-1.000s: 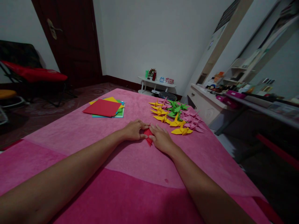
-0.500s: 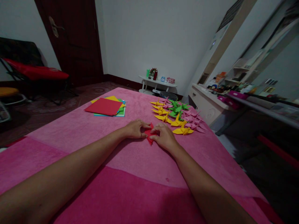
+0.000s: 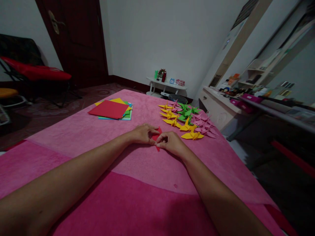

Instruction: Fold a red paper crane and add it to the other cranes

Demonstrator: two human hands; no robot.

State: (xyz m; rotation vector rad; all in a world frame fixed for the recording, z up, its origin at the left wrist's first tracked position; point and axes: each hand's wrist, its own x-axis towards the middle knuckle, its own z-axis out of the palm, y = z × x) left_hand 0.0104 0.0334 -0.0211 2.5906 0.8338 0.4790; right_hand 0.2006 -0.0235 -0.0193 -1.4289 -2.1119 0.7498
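Note:
A small folded piece of red origami paper (image 3: 159, 130) lies on the pink cloth between my hands, its pointed ends showing at top and bottom. My left hand (image 3: 145, 133) grips its left side, thumb and fingers curved around the edge. My right hand (image 3: 171, 141) pinches the paper's middle near my left thumb, fingers curled. Both hands hide much of the paper, so its creases cannot be made out. Just beyond my right hand stand folded paper cranes: several yellow cranes (image 3: 192, 135), green cranes (image 3: 185, 113) and pink cranes (image 3: 203, 122).
A stack of coloured paper sheets (image 3: 109, 109), red on top, lies at the back left of the cloth-covered table (image 3: 137, 164). Farther off are a low white shelf (image 3: 167, 84), a red-covered chair (image 3: 46, 72) and a cluttered dressing table (image 3: 219, 103) on the right.
My right hand has shifted slightly left and down across the red paper, its fingers now closer to my left thumb. My left hand keeps its hold. The view has tilted slightly.

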